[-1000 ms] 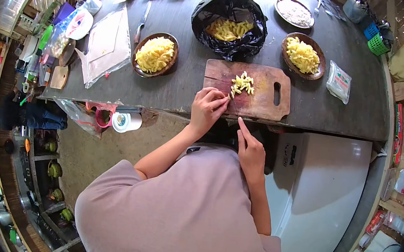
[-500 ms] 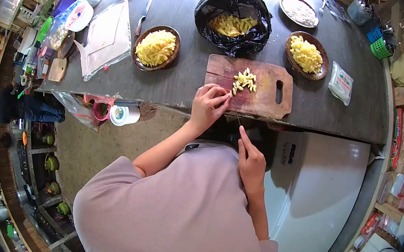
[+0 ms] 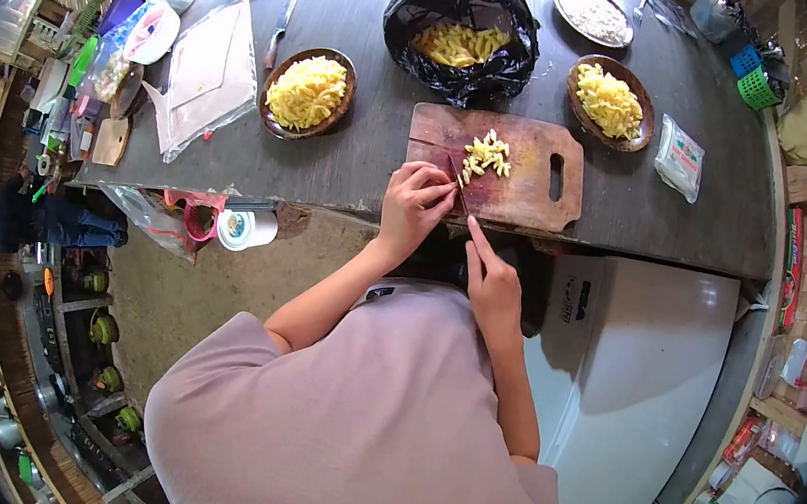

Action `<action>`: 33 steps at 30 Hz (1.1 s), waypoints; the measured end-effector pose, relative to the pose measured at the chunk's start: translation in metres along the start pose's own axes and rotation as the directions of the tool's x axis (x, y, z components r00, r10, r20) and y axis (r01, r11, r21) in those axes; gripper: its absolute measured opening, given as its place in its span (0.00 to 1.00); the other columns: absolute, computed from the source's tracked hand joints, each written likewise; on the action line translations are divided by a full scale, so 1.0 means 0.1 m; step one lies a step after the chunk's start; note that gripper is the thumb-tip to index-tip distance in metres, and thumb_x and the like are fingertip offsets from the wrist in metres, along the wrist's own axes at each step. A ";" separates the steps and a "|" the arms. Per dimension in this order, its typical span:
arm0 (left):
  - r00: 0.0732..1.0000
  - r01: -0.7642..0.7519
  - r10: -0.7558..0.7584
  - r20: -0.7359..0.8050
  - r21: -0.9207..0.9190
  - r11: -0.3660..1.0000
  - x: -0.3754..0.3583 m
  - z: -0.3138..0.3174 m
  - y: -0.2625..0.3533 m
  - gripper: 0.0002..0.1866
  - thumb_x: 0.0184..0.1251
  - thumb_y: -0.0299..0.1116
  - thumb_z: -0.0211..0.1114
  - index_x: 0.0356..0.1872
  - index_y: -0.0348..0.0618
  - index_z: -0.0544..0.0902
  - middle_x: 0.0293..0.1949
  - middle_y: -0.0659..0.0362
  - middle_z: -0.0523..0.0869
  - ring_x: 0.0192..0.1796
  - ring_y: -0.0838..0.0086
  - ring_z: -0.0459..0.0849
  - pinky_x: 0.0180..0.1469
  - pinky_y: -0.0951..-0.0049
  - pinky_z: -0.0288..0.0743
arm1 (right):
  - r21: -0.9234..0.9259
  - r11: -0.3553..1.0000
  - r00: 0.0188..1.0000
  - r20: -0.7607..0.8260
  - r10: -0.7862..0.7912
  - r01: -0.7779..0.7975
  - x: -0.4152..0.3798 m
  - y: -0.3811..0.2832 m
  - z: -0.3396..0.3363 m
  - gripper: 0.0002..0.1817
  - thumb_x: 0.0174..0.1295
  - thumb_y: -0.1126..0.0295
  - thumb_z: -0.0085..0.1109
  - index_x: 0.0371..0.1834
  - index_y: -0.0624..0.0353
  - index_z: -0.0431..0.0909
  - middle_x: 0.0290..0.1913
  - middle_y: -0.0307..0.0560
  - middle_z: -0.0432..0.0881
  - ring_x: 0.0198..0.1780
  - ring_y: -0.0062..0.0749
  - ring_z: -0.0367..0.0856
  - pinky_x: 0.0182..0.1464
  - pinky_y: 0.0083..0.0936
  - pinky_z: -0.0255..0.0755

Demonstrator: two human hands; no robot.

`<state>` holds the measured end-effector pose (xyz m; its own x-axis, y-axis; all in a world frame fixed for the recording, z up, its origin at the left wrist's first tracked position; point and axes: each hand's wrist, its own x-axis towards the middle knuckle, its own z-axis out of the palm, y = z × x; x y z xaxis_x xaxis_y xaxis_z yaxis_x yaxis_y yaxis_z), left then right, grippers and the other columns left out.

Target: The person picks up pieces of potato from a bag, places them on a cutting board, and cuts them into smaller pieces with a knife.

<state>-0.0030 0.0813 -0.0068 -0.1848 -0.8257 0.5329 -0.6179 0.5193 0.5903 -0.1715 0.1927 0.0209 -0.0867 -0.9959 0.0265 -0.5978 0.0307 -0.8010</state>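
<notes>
A wooden cutting board (image 3: 531, 199) lies at the table's near edge, with a small heap of cut pale yellow pieces (image 3: 487, 156) on it. My left hand (image 3: 416, 203) rests at the board's near left, fingertips pinched on a small yellow piece mostly hidden by the fingers. In my right hand (image 3: 495, 281) is a knife, its handle covered by my grip. The thin knife blade (image 3: 457, 177) slants up and left over the board, right beside my left fingertips.
Beyond the board stands a black plastic bag (image 3: 416, 70) of yellow pieces. Brown bowls (image 3: 340, 115) (image 3: 648, 131) of yellow pieces flank it. A plate of white powder (image 3: 595, 16), a white packet (image 3: 679, 160), plastic sheets (image 3: 211, 77) and another knife (image 3: 281, 25) lie around. A white appliance (image 3: 644, 382) stands below right.
My right hand has moved up and slightly left, bringing the knife blade from below the board's edge onto the board beside my left fingertips. My left hand stays nearly in place.
</notes>
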 end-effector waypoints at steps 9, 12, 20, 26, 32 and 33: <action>0.999 0.045 -0.045 -0.014 -0.027 0.999 -0.03 0.00 0.03 0.05 0.62 0.28 0.81 0.38 0.43 0.96 0.43 0.63 0.93 0.57 0.64 0.87 0.62 0.61 0.79 | 0.011 0.990 0.989 0.061 0.138 -0.139 -0.53 -0.09 -0.27 0.24 0.82 0.62 0.60 0.79 0.36 0.79 0.41 0.64 0.89 0.40 0.59 0.90 0.43 0.46 0.81; 1.000 0.028 -0.028 -0.013 -0.030 0.999 -0.02 -0.01 0.02 0.05 0.62 0.28 0.81 0.38 0.43 0.96 0.43 0.63 0.93 0.57 0.64 0.87 0.61 0.61 0.79 | 0.002 0.985 0.983 0.067 0.172 -0.172 -0.44 -0.10 -0.25 0.24 0.82 0.63 0.60 0.79 0.36 0.79 0.44 0.63 0.90 0.41 0.58 0.90 0.43 0.44 0.82; 0.998 -0.058 0.058 0.020 0.015 0.998 0.03 0.00 -0.04 0.05 0.63 0.30 0.80 0.39 0.46 0.96 0.44 0.64 0.94 0.58 0.63 0.87 0.63 0.60 0.79 | 0.121 0.988 0.990 -0.093 0.107 -0.096 0.05 -0.18 -0.44 0.21 0.84 0.67 0.58 0.77 0.53 0.81 0.57 0.66 0.88 0.47 0.58 0.93 0.47 0.41 0.82; 0.994 -0.108 0.107 0.013 0.063 0.992 0.22 0.17 -0.05 0.06 0.64 0.35 0.80 0.39 0.49 0.96 0.45 0.66 0.94 0.59 0.65 0.87 0.65 0.58 0.76 | 0.102 0.972 0.967 -0.124 0.222 -0.210 -0.02 0.05 -0.52 0.22 0.86 0.64 0.55 0.78 0.52 0.79 0.66 0.62 0.86 0.64 0.58 0.87 0.58 0.38 0.83; 0.988 -0.144 0.140 0.057 0.068 0.987 0.49 0.24 -0.08 0.06 0.65 0.36 0.79 0.40 0.49 0.96 0.44 0.66 0.94 0.58 0.65 0.87 0.66 0.58 0.76 | 0.121 0.985 0.973 -0.178 0.147 -0.127 -0.04 0.18 -0.37 0.22 0.87 0.61 0.54 0.80 0.45 0.78 0.53 0.67 0.88 0.30 0.32 0.70 0.43 0.36 0.78; 0.986 -0.145 0.142 0.083 0.031 0.989 0.52 0.25 -0.10 0.06 0.65 0.36 0.79 0.40 0.48 0.95 0.45 0.65 0.94 0.59 0.65 0.86 0.68 0.58 0.75 | 0.130 0.988 0.972 -0.208 0.113 -0.087 -0.02 0.16 -0.36 0.22 0.87 0.61 0.54 0.80 0.45 0.78 0.57 0.67 0.88 0.31 0.35 0.72 0.45 0.38 0.79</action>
<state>-0.0257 0.0277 0.0004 -0.3334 -0.7590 0.5593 -0.6076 0.6266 0.4880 -0.2097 0.1979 0.0293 -0.3177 -0.9463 0.0594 -0.4794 0.1063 -0.8712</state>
